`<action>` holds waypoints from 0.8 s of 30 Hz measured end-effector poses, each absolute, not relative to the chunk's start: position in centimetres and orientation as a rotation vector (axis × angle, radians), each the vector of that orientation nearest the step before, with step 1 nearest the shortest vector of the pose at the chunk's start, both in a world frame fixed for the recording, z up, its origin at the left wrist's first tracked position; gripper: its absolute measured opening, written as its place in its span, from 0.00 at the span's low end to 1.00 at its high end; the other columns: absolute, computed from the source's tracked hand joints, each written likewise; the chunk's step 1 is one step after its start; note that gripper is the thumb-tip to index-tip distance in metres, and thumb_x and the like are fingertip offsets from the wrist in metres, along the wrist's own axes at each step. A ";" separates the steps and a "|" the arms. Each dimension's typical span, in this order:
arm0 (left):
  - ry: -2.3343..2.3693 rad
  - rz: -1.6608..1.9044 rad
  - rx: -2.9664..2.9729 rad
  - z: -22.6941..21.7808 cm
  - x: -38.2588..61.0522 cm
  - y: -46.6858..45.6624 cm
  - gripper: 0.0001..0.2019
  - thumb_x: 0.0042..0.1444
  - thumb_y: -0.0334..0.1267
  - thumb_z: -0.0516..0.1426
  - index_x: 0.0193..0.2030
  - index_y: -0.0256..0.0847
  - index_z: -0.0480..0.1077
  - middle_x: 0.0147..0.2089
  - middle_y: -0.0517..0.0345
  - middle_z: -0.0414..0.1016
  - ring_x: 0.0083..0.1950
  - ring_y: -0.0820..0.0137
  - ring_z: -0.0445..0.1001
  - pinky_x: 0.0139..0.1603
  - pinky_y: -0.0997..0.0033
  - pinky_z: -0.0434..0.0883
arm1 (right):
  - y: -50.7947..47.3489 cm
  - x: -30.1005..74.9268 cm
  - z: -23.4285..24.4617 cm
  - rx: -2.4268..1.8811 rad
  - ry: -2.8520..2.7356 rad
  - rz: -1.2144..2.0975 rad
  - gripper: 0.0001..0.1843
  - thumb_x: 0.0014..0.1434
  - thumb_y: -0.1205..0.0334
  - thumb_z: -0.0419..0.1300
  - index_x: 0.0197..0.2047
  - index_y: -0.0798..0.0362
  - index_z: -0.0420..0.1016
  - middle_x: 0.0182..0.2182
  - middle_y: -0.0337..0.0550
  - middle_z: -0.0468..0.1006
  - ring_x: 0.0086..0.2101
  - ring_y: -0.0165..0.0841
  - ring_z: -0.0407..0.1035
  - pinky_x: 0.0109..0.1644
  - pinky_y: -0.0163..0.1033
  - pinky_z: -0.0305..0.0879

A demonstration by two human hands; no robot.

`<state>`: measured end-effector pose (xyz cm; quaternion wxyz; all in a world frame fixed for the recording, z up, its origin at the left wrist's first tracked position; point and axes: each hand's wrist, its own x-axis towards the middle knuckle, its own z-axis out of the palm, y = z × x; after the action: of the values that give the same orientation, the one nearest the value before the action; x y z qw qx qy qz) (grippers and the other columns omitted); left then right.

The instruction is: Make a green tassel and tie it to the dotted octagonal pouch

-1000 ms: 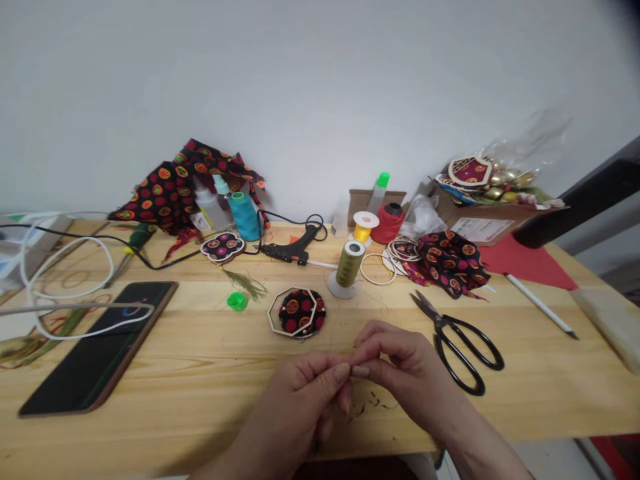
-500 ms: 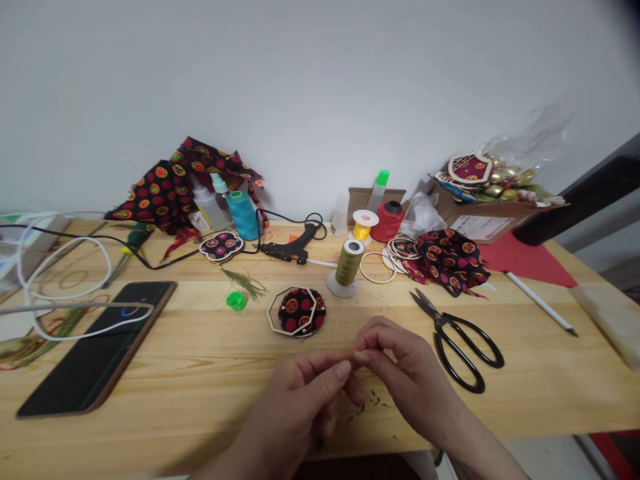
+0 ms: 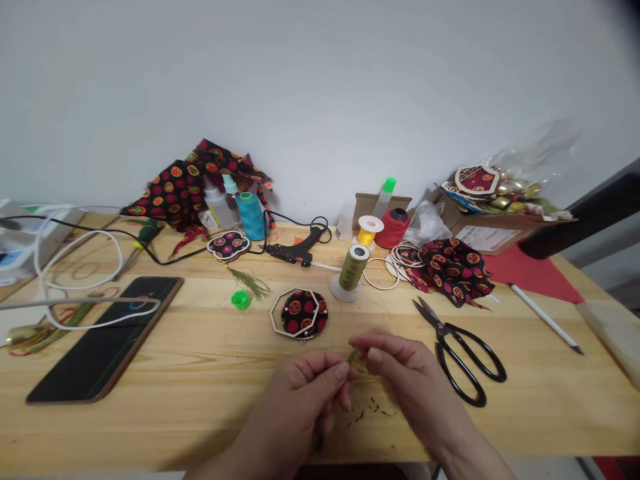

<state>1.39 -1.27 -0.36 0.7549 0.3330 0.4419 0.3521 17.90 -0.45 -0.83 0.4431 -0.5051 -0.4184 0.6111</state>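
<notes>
My left hand and my right hand meet low over the wooden table, fingertips pinched together on a short piece of olive-green thread. Small dark thread clippings lie on the wood under them. Just beyond the hands lies a round dark patterned fabric piece with an octagonal wooden frame. An olive thread spool stands behind it. Black scissors lie beside my right hand.
A phone and white cable lie at the left. Along the wall are patterned fabric, bottles, a teal spool, a glue gun, yellow and red spools, rings, a cardboard box, red paper and a pencil.
The hands stay pinched together on the thread, with the fingertips shifting slightly. The view has tilted a little, so everything sits slightly lower and to the right.
</notes>
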 end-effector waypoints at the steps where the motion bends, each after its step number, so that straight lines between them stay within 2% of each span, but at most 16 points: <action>1: 0.954 0.765 0.734 -0.4 1.4 -1.3 0.15 0.56 0.43 0.59 0.22 0.36 0.70 0.19 0.66 0.63 0.18 0.80 0.52 0.19 0.78 0.48 | -0.5 17.8 -1.1 -1.231 -0.985 1.573 0.09 0.48 0.58 0.69 0.35 0.48 0.84 0.33 0.41 0.81 0.35 0.34 0.71 0.44 0.39 0.65; 5: 0.952 0.743 0.765 -0.3 1.3 -1.2 0.16 0.57 0.43 0.58 0.21 0.37 0.69 0.17 0.68 0.59 0.17 0.80 0.50 0.19 0.77 0.47 | -0.6 17.3 -1.4 -1.104 -0.932 1.694 0.10 0.43 0.61 0.72 0.32 0.48 0.85 0.30 0.40 0.79 0.34 0.33 0.71 0.42 0.38 0.64; 11: 0.995 0.678 0.805 -0.2 1.2 -1.2 0.17 0.56 0.45 0.58 0.21 0.37 0.70 0.17 0.67 0.60 0.18 0.79 0.50 0.19 0.76 0.46 | -0.5 17.1 -1.1 -1.089 -0.977 1.668 0.07 0.42 0.61 0.72 0.29 0.49 0.85 0.27 0.39 0.75 0.31 0.33 0.68 0.38 0.37 0.64; 17: 1.026 0.646 0.865 -0.5 1.0 -1.3 0.16 0.56 0.45 0.58 0.23 0.36 0.72 0.17 0.67 0.60 0.18 0.79 0.49 0.20 0.75 0.44 | -0.7 17.0 -1.0 -1.108 -0.966 1.637 0.02 0.44 0.64 0.70 0.26 0.50 0.84 0.24 0.38 0.75 0.27 0.29 0.67 0.34 0.35 0.62; 24: 1.039 0.633 0.892 -0.5 0.9 -1.4 0.16 0.57 0.45 0.58 0.25 0.36 0.73 0.17 0.67 0.57 0.19 0.78 0.50 0.20 0.75 0.46 | -1.1 16.8 -0.2 -1.251 -1.168 1.335 0.05 0.48 0.67 0.65 0.22 0.53 0.77 0.22 0.35 0.71 0.27 0.29 0.64 0.33 0.34 0.59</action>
<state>0.94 -1.37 -0.54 0.7287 0.4049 0.4716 0.2875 16.83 -1.07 -0.24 0.4663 -0.5099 -0.4760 0.5440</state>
